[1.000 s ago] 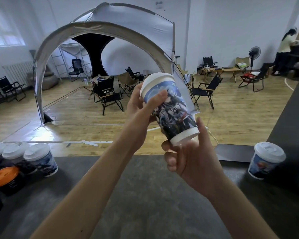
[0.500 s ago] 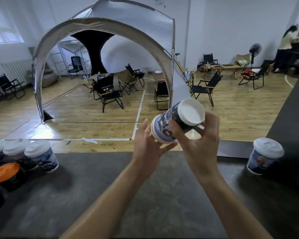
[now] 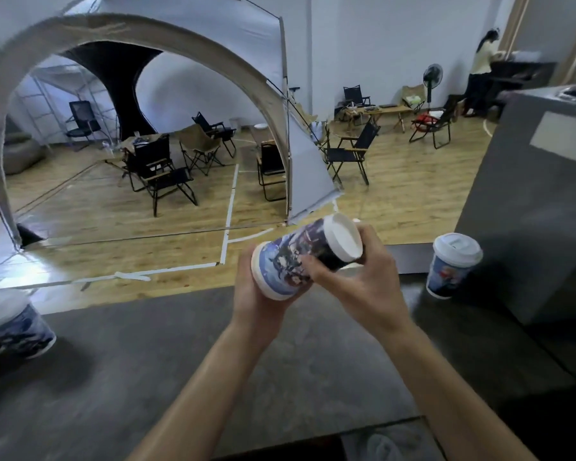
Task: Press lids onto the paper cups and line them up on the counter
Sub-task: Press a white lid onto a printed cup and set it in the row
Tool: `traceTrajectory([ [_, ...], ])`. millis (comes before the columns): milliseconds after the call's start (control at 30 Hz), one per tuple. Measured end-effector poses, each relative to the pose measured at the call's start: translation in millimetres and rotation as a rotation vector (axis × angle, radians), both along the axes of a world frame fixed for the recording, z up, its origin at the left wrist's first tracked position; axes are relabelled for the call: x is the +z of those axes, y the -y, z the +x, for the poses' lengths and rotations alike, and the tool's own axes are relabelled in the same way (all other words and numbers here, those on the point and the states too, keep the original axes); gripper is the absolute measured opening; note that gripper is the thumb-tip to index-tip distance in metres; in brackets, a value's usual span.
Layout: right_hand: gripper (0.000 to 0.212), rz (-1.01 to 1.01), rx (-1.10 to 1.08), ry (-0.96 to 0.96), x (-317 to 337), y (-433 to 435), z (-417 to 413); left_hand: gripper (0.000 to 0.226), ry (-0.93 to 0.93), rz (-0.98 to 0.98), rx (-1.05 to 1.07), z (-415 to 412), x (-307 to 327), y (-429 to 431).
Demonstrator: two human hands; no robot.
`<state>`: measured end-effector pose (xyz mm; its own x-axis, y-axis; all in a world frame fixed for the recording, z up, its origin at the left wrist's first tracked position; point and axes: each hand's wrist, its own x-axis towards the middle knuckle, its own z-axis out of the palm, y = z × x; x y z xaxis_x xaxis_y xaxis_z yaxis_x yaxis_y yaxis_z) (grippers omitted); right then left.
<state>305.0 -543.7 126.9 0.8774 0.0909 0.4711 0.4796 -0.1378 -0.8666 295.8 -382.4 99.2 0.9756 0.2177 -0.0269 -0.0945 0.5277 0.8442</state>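
Above the table (image 3: 147, 361), clear of its surface: we note one printed paper cup (image 3: 296, 261) held between both hands and tipped almost onto its side. The lid (image 3: 258, 277) end points down and left; the bare white bottom faces up and right.

Left hand (image 3: 256, 311): cupped under and behind the lid end. Most of its fingers are hidden by the cup, so we cannot tell how far they wrap round. Right hand (image 3: 366, 287): fingers and thumb curled round the cup wall near the bottom, a firm hold.

Step in hand, as we read it: seating and checking the lid. Its white edge looks even along the part we can see. The far side is out of sight.

How we would do it well:
- Push with the left palm square along the cup's length, not at a slant, so one side does not lift.
- Keep the right hand's squeeze light. A paper wall will likely buckle, and an oval mouth lets the lid slip off.
- Turn the cup and run a thumb round the whole edge of the lid before trusting it.
- Bring it upright before lowering it.

Placement: a second cup (image 3: 454, 264), lidded and upright, stands at the right of the table just beside a grey box (image 3: 539, 211). Another cup (image 3: 14, 324), blurred, sits at the far left edge. Either could anchor the row; we judge the right one the nearer neighbour.
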Motion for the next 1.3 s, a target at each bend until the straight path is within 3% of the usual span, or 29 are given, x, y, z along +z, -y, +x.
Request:
traceTrajectory([
  [67, 0.064, -0.118, 0.109, -0.145, -15.4, 29.7, -2.3, 0.051, -0.011, 0.124, 0.031, 6.1, 4.5, -1.2],
  [133, 0.073, -0.299, 0.143, -0.174, -39.1, 54.6, -4.7, 0.056, 0.007, 0.435, 0.08, 10.8, 3.4, 6.8],
  [233, 0.071, -0.517, 0.034, -0.116, -82.4, 78.2, -3.9, 0.053, 0.145, 0.838, 0.014, 12.9, -9.2, 43.4],
  [300, 0.073, -0.503, -0.092, -0.136, -107.0, 91.5, 1.2, 0.057, 0.253, 1.022, -0.065, 15.1, -17.4, 70.5],
  [367, 0.08, -0.393, -0.234, -0.182, -126.6, 114.1, 9.3, 0.065, 0.264, 0.983, -0.209, 19.9, -24.7, 96.3],
  [467, 0.08, -0.26, -0.435, -0.247, -146.0, 152.2, 24.1, 0.039, 0.175, 0.889, -0.283, 30.7, -42.1, 117.5],
  [600, 0.086, -0.202, -0.618, -0.314, -158.6, 196.1, 43.5, 0.033, 0.249, 1.047, -0.283, 49.6, -65.6, 133.5],
  [733, 0.078, -0.264, -0.632, -0.352, -170.8, 214.1, 59.4, 0.038, 0.317, 1.198, -0.268, 72.8, -67.5, 146.5],
  [1100, 0.07, -0.231, -0.675, -0.358, -177.8, 219.9, 72.9, 0.034, 0.222, 1.193, -0.298, 78.7, -93.5, 140.2],
  [1300, 0.094, -0.192, -0.719, -0.401, -187.9, 213.0, 59.7, 0.033, 0.196, 1.163, -0.293, 70.7, -98.8, 118.2],
])
